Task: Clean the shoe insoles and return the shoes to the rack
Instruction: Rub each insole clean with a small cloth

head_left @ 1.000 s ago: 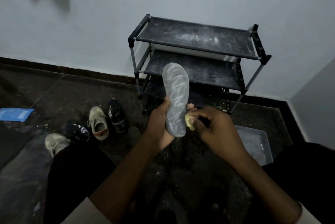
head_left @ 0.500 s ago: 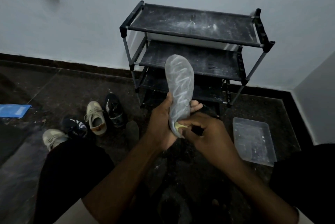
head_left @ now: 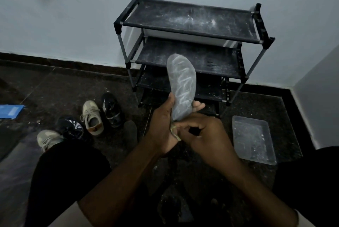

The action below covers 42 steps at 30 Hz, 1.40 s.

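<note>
between both hands, the insole (head_left: pixel 181 84) stands upright: left hand (head_left: pixel 162 125) clasps its lower half, right hand (head_left: pixel 205 135) pinches a yellow sponge (head_left: pixel 174 133) against its heel. beyond the grip, rack (head_left: pixel 190 30).

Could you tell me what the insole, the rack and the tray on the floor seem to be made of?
Insole: probably flexible foam or rubber, matte grey, streaked with white. Shoe rack: apparently metal tubes with black plastic joints; shelves look like dark fabric or sheet, dusted white. Tray: clear plastic, since the floor shows through it.
</note>
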### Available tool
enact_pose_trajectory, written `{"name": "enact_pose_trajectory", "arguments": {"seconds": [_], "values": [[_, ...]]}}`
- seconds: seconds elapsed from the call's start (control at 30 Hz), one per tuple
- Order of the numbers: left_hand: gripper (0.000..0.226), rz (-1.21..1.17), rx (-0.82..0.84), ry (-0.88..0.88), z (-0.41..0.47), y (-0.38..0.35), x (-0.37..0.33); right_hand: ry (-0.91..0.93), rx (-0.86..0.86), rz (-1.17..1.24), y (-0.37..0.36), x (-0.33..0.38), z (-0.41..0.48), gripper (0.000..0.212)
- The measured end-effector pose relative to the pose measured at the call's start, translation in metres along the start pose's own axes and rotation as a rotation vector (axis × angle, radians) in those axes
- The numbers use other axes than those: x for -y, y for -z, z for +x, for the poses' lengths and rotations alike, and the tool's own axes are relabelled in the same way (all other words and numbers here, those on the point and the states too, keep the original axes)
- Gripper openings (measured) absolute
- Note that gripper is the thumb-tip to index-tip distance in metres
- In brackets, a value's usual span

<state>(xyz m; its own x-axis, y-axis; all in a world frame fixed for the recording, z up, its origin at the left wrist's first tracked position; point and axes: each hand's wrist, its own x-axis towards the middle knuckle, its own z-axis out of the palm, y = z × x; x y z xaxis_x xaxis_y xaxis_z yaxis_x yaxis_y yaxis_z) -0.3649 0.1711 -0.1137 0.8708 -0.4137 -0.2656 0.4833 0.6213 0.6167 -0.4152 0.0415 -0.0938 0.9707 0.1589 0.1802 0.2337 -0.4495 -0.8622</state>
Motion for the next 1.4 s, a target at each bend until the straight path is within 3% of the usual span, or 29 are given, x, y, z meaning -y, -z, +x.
{"name": "enact_pose_trajectory", "arguments": {"seconds": [0.2,0.33,0.47,0.63,0.8,0.93,1.07,1.23,1.4], "values": [[0.068,-0.004,-0.014,0.067,-0.005,-0.008,0.001,-0.029,-0.053,0.044,0.004,-0.004,0.006,0.016],[0.066,-0.031,-0.028,0.009,-0.006,-0.007,-0.003,0.000,0.075,0.034,0.002,0.002,-0.001,0.014],[0.070,0.006,0.017,0.061,-0.005,-0.006,0.000,-0.036,0.010,0.042,0.009,-0.005,0.006,0.015],[0.068,-0.050,0.005,0.018,-0.005,-0.006,-0.005,-0.013,0.093,0.065,0.005,0.001,-0.001,0.014],[0.073,0.008,0.039,0.073,-0.009,-0.008,-0.005,-0.030,0.024,0.060,0.012,-0.003,0.006,0.013],[0.066,-0.055,0.000,0.045,-0.008,-0.006,-0.008,-0.013,0.090,0.020,0.007,0.000,-0.001,0.012],[0.073,-0.004,0.031,0.082,-0.008,-0.005,-0.007,-0.030,0.018,-0.022,0.014,-0.005,0.006,0.011],[0.061,-0.081,-0.006,0.016,-0.007,-0.006,-0.011,-0.001,0.101,-0.014,0.009,0.001,-0.003,0.012],[0.062,-0.083,-0.016,0.020,-0.005,-0.005,-0.010,0.018,0.000,-0.104,0.015,-0.006,0.005,0.011]]}}
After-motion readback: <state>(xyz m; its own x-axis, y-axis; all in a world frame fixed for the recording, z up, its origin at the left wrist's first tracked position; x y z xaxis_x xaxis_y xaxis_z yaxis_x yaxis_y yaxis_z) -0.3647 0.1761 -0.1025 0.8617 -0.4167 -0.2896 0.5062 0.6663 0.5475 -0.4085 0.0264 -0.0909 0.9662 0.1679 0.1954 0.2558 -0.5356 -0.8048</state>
